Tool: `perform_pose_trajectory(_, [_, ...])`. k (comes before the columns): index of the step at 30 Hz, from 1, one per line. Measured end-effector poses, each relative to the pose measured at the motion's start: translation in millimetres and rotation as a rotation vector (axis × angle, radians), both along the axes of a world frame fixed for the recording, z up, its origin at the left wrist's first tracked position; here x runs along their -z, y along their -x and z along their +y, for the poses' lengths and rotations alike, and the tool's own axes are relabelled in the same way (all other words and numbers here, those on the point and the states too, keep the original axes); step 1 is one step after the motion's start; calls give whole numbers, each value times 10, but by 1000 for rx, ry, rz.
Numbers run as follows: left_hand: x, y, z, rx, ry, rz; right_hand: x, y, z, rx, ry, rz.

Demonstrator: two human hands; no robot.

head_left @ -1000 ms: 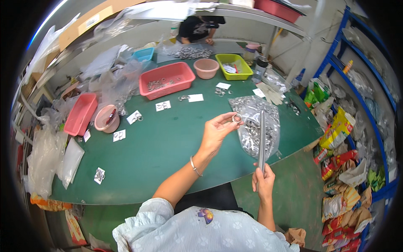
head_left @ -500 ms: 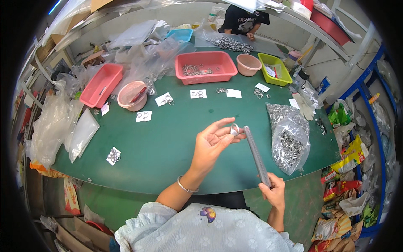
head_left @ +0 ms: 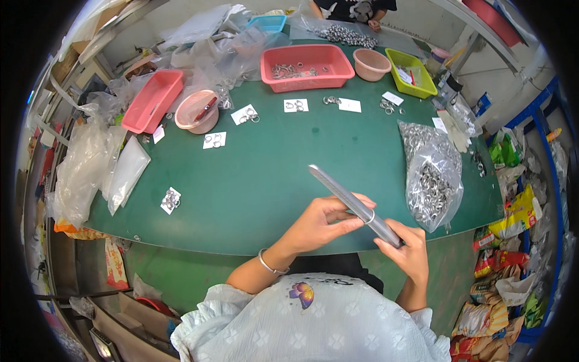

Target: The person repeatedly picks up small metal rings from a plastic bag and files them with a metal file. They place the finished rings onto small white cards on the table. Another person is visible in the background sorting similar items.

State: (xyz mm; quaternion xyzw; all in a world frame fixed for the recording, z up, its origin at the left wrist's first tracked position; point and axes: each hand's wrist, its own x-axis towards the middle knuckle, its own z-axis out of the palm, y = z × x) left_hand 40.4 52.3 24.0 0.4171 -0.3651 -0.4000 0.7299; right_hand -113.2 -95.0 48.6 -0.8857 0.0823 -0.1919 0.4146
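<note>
A tapered silver ring mandrel slants in front of me, its thin tip pointing up and to the left. My right hand is closed round its thick lower end. A silver ring now sits around the mandrel's thicker part. My left hand pinches that ring from the left, fingers behind the mandrel and thumb at its near side. Both hands are just above the near edge of the green table.
A clear bag of rings lies to the right. Small rings rest on white paper slips across the table. Behind stand pink trays, tubs and a green basket. At the far side a person sits by a ring heap.
The ring, held apart in my left hand earlier, is now around the mandrel. Both hands have come together, and the mandrel has tilted further left.
</note>
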Motion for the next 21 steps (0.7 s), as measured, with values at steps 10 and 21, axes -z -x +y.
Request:
perform_pose_trajectory(10, [179, 232, -147, -51, 33, 35, -53, 127, 61, -37, -292, 91])
perform_pose_trajectory(21, [-18, 406, -258, -124, -83, 197, -92, 185, -35, -39, -418, 161])
